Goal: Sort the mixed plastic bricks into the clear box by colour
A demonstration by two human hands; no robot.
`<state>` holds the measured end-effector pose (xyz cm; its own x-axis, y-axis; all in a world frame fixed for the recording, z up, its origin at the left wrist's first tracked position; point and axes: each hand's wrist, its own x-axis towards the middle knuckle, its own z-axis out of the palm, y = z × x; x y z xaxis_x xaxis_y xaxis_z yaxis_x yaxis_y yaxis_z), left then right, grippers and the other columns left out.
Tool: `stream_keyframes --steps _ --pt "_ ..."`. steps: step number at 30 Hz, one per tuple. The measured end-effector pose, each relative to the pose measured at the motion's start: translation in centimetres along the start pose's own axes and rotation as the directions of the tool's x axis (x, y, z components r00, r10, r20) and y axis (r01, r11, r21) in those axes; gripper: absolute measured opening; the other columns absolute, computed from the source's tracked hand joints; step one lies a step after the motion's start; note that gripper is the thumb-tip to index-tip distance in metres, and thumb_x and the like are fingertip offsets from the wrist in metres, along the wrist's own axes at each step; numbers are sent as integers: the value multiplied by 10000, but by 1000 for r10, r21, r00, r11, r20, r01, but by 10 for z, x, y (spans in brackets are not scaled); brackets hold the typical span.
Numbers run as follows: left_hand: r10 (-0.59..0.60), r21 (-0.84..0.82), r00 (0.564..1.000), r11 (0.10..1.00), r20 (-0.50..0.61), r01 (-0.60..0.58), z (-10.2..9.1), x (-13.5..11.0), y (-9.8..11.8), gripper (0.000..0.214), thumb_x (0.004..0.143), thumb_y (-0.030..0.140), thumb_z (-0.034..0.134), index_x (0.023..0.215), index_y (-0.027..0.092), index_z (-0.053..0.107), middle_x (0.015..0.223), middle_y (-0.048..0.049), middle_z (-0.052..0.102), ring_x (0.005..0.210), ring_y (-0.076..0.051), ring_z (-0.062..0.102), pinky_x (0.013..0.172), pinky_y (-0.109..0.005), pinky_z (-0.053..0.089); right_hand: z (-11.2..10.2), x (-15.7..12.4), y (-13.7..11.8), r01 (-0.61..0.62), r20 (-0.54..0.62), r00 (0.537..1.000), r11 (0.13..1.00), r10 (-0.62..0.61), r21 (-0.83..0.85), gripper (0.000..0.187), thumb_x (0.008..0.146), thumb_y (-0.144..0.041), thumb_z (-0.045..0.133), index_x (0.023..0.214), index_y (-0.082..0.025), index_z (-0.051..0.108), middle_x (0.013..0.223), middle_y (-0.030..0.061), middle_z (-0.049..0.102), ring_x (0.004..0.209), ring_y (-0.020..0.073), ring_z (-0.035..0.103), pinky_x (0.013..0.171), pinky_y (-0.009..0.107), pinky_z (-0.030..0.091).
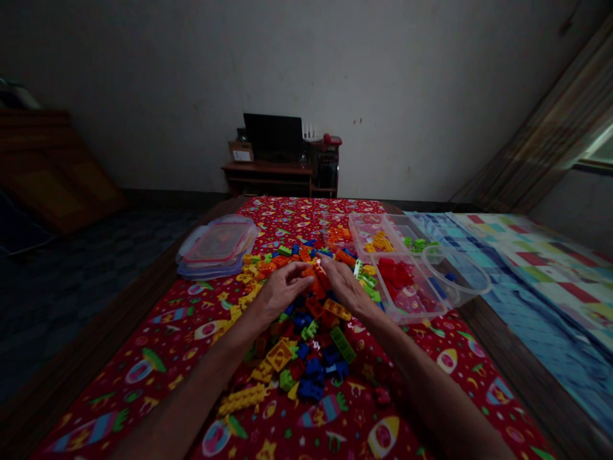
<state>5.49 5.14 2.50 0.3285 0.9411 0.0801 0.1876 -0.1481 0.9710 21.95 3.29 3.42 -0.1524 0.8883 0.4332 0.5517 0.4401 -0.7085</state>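
Observation:
A loose heap of plastic building bricks in yellow, orange, blue, green and red lies on a red patterned cloth. Over its far half, my left hand point(282, 291) bends its fingers and thumb around the edge of an orange building brick point(315, 273). Close on the other side is my right hand point(343, 284), its fingers curled inward beside orange and red bricks; what they grip is hidden. Nearer to me lie a green brick point(343, 345), a yellow brick point(279, 354), dark blue bricks point(311, 380) and a long yellow brick point(243, 399).
To the right stand clear plastic boxes: one with red bricks point(395, 273), others with yellow bricks point(380, 241), green bricks point(419, 244) and orange bricks point(339, 235). A round clear tub point(472, 275) sits at their edge. Stacked lids point(218, 246) lie left. A monitor point(272, 136) stands behind.

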Motion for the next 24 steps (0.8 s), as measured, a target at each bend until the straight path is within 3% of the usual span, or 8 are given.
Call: stream_keyframes --steps 3,9,12,16,21,24 --pt "-32 -14 999 999 -34 32 3 1 -6 556 658 526 689 1042 144 564 805 -21 634 696 -180 633 635 -306 534 10 -4 -1 -70 30 997 997 69 33 396 931 -262 334 1200 -179 613 1048 79 691 1025 199 618 883 317 481" --pt "3 -49 1000 999 -22 -4 3 1 -10 568 711 532 635 1118 154 515 978 -73 628 810 -193 639 642 -302 553 13 -8 -10 19 77 997 999 -17 -28 497 864 -155 385 1348 -163 495 1007 94 705 846 187 648 771 299 496" --pt "32 -5 999 999 -15 -32 1 1 -8 573 727 560 606 1120 148 531 1046 -85 632 878 -213 637 692 -312 552 11 -9 -15 50 73 996 999 -49 -10 491 874 -152 389 1353 -185 494 1082 97 689 897 178 643 794 286 486" --pt "76 79 996 994 -53 -71 -3 2 -5 535 692 605 616 974 151 588 950 -64 662 862 -224 639 711 -307 531 11 -12 -19 68 110 992 998 -66 -14 502 870 -148 414 1368 -153 478 1063 108 688 898 176 638 795 281 481" --pt "67 8 984 998 -165 -66 -8 3 2 546 646 619 657 938 166 573 915 -52 666 836 -215 646 701 -302 523 11 -14 -16 61 61 996 997 -58 -40 559 825 -193 535 1377 -141 464 1016 98 694 847 182 641 774 290 484" --pt "56 -43 985 997 -164 -64 -7 2 4 551 620 609 689 926 168 565 910 -53 669 836 -216 651 681 -291 529 9 -14 -15 78 60 995 996 -75 -42 494 822 -197 545 1315 -160 537 1029 87 699 850 183 648 774 288 487"
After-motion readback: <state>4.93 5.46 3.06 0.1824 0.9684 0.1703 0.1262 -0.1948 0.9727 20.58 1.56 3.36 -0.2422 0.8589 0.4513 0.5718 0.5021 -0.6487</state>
